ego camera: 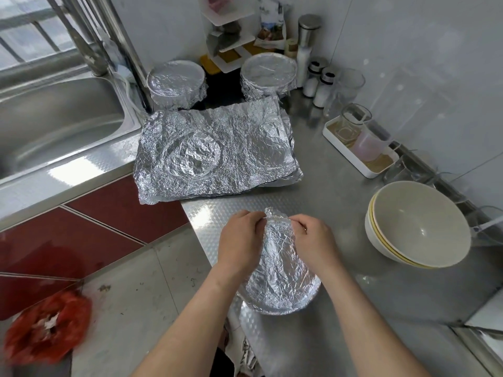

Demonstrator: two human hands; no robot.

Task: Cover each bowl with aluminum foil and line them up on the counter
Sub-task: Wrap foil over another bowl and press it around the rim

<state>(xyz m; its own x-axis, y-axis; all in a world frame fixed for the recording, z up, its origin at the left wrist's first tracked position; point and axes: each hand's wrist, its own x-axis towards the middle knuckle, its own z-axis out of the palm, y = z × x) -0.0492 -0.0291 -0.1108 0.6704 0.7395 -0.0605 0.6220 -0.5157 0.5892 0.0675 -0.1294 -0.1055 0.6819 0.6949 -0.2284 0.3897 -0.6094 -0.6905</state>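
On the embossed stainless-steel counter (pixel 340 213), near its front edge, your left hand (pixel 239 240) and right hand (pixel 313 240) sit close together. Each pinches the crinkled aluminium foil at the far rim of the round bowl (pixel 280 278), likely to crimp it tight. A foil-wrapped bowl (pixel 176 83) and a second wrapped bowl (pixel 268 74) stand along the back edge, seemingly starting the line, while the stacked beige ceramic bowls (pixel 416 227) sit bare by the right edge, within reach.

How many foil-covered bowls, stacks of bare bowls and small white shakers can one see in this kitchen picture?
Foil-covered bowls: 3
Stack of bare bowls: 1
Small white shakers: 2
Total: 6
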